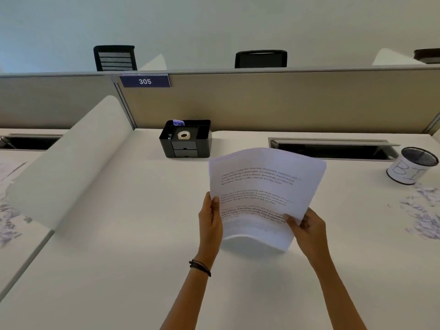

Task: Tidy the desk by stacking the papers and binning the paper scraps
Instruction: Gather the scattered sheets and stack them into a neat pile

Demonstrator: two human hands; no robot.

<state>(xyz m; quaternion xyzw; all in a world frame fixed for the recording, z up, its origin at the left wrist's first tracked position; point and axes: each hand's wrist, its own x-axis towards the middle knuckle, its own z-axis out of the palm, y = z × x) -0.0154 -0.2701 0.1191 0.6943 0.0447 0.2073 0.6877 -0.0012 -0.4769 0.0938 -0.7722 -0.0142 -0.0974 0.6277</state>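
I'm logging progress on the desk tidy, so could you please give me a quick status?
Both hands, left and right, gripping printed papers above desk. Paper scraps unbinned beside mesh bin. Nothing in the way.

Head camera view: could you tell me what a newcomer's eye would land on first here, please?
First, the printed papers held up mid-frame by both hands, the left hand and right hand gripping the lower corners. Next, the paper scraps strewn at the desk's right edge, below the mesh bin.
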